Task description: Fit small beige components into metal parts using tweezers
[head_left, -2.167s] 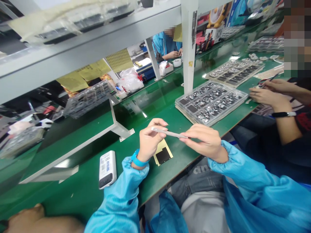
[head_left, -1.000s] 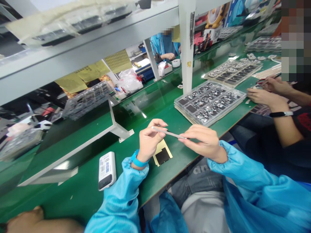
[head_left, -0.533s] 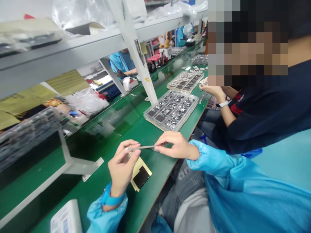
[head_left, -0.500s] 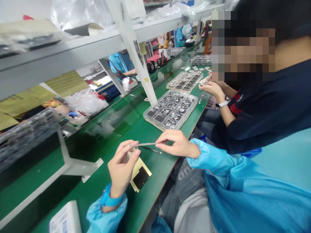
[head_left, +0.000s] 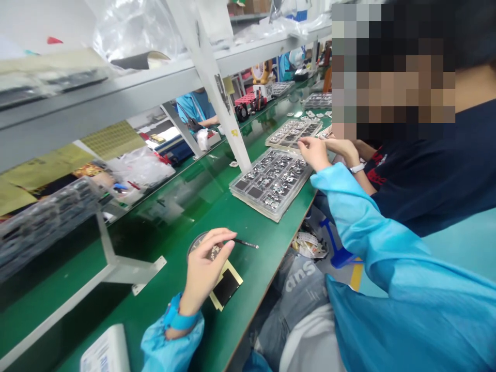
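Note:
My left hand (head_left: 207, 266) is held above the green bench, its fingers curved and the thumb close to the fingertips. Anything between them is too small or hidden to make out. Behind and below it sits a round dish (head_left: 191, 245) of small pale pieces, partly covered by the hand. A thin black stick-like tool (head_left: 247, 243) pokes out to the right of the fingers. Just below lies a yellow pad with a black rectangle (head_left: 227, 287). My right hand (head_left: 314, 153) reaches out past the near compartment tray (head_left: 253, 192), fingertips drawn together; what they hold does not show.
A second compartment tray (head_left: 282, 135) lies farther along the bench (head_left: 170, 289). A co-worker in a dark shirt (head_left: 434, 170) sits at the right, hands near mine. A metal shelf post (head_left: 222, 103) and bracket (head_left: 116, 266) rise at the left. A white box (head_left: 106, 349) stands at the near left.
My right hand has moved away from the left, forward and to the right beyond the near tray. The pale strip stretched between both hands no longer shows. My left hand has barely moved.

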Motion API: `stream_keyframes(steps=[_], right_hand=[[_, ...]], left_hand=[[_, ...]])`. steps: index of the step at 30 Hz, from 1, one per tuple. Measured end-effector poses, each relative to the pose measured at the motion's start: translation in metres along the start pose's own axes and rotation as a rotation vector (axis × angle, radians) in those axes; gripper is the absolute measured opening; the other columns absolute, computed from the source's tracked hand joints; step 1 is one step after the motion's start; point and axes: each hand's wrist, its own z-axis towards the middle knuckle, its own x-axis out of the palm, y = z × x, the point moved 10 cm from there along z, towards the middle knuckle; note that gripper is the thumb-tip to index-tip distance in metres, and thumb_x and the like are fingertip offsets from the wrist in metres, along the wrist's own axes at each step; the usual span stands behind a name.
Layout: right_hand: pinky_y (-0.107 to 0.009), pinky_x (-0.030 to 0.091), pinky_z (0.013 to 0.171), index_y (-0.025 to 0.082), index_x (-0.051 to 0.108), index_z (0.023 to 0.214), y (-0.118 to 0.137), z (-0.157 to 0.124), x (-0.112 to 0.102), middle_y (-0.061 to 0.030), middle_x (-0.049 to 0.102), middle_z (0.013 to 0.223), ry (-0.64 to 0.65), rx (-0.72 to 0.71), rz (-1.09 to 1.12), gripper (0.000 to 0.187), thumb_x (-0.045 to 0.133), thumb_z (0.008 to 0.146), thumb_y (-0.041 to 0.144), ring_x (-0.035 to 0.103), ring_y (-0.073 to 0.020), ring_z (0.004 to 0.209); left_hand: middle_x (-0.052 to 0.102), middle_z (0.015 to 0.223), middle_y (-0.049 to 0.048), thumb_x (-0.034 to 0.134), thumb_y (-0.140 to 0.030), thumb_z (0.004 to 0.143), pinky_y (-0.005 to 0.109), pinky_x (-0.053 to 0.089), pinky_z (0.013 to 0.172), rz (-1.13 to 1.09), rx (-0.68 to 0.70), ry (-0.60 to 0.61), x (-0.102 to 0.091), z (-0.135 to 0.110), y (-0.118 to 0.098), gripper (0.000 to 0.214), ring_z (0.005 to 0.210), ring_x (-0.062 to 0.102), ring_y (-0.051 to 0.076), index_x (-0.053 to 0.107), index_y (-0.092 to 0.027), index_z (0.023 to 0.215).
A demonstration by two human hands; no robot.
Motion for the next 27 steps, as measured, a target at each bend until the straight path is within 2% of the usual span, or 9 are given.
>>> stream_keyframes(steps=[3, 5, 9, 12, 15, 18, 21, 24, 27], right_hand=[[-0.048, 0.050, 0.105, 0.005, 0.078, 0.118, 0.001, 0.010, -0.001, -0.0229, 0.079, 0.113, 0.013, 0.015, -0.045, 0.037, 0.066, 0.088, 0.022, 0.071, -0.0335, 0.107], [-0.046, 0.051, 0.104, 0.008, 0.078, 0.118, 0.011, -0.002, -0.004, -0.0196, 0.079, 0.115, 0.006, -0.019, -0.031, 0.036, 0.063, 0.090, 0.024, 0.071, -0.0316, 0.105], [-0.037, 0.056, 0.086, 0.017, 0.081, 0.107, 0.053, -0.058, 0.008, -0.0094, 0.082, 0.101, 0.119, -0.142, 0.121, 0.028, 0.063, 0.092, 0.033, 0.071, -0.0227, 0.083], [-0.032, 0.054, 0.076, 0.018, 0.080, 0.103, 0.109, -0.109, 0.025, -0.0063, 0.081, 0.093, 0.281, -0.273, 0.261, 0.024, 0.065, 0.094, 0.035, 0.069, -0.0186, 0.074], [-0.030, 0.053, 0.076, 0.018, 0.077, 0.104, 0.175, -0.169, 0.048, -0.0062, 0.080, 0.096, 0.538, -0.446, 0.360, 0.024, 0.061, 0.098, 0.035, 0.071, -0.0174, 0.080], [-0.032, 0.053, 0.073, 0.017, 0.071, 0.113, 0.215, -0.235, 0.087, -0.0072, 0.079, 0.086, 0.868, -0.543, 0.131, 0.031, 0.060, 0.100, 0.042, 0.074, -0.0220, 0.078], [-0.040, 0.056, 0.075, 0.010, 0.061, 0.129, 0.221, -0.279, 0.125, -0.0191, 0.079, 0.101, 1.034, -0.595, -0.254, 0.055, 0.065, 0.095, 0.053, 0.077, -0.0357, 0.092], [-0.044, 0.058, 0.081, 0.009, 0.062, 0.126, 0.223, -0.293, 0.153, -0.0228, 0.077, 0.109, 1.084, -0.589, -0.343, 0.042, 0.052, 0.103, 0.042, 0.077, -0.0389, 0.102], [-0.045, 0.059, 0.083, 0.008, 0.062, 0.123, 0.223, -0.286, 0.170, -0.0242, 0.077, 0.111, 1.078, -0.546, -0.359, 0.036, 0.041, 0.106, 0.032, 0.077, -0.0374, 0.103]], left_hand=[[0.076, 0.110, 0.0077, 0.077, -0.040, 0.091, 0.035, 0.057, 0.093, 0.062, -0.006, 0.022, 0.001, 0.001, -0.002, 0.017, 0.104, 0.071, 0.023, 0.084, -0.027, 0.099], [0.076, 0.110, 0.0072, 0.077, -0.041, 0.091, 0.036, 0.056, 0.096, 0.088, -0.026, 0.017, -0.002, 0.001, -0.002, 0.018, 0.103, 0.071, 0.023, 0.084, -0.027, 0.099], [0.077, 0.109, 0.0063, 0.079, -0.043, 0.088, 0.034, 0.057, 0.091, 0.082, -0.063, -0.091, -0.023, 0.003, 0.003, 0.019, 0.101, 0.072, 0.022, 0.084, -0.027, 0.097], [0.078, 0.105, 0.0053, 0.080, -0.041, 0.088, 0.033, 0.056, 0.090, 0.066, -0.060, -0.222, -0.047, 0.007, 0.011, 0.017, 0.099, 0.072, 0.021, 0.083, -0.026, 0.095], [0.078, 0.106, 0.0064, 0.079, -0.043, 0.088, 0.035, 0.056, 0.090, 0.096, -0.069, -0.306, -0.069, 0.013, 0.037, 0.021, 0.100, 0.072, 0.022, 0.083, -0.024, 0.097], [0.078, 0.111, 0.0079, 0.078, -0.049, 0.086, 0.037, 0.056, 0.089, 0.187, -0.191, -0.283, -0.081, 0.017, 0.086, 0.029, 0.106, 0.071, 0.025, 0.082, -0.023, 0.098], [0.078, 0.115, 0.0095, 0.080, -0.051, 0.082, 0.042, 0.056, 0.091, 0.231, -0.262, -0.247, -0.083, 0.017, 0.126, 0.032, 0.112, 0.070, 0.029, 0.083, -0.023, 0.099], [0.078, 0.116, 0.0109, 0.074, -0.053, 0.086, 0.046, 0.054, 0.100, 0.224, -0.282, -0.253, -0.081, 0.013, 0.148, 0.037, 0.114, 0.070, 0.030, 0.082, -0.022, 0.103], [0.079, 0.117, 0.0114, 0.069, -0.057, 0.089, 0.048, 0.053, 0.107, 0.191, -0.299, -0.254, -0.076, 0.010, 0.159, 0.042, 0.113, 0.072, 0.029, 0.081, -0.020, 0.108]])
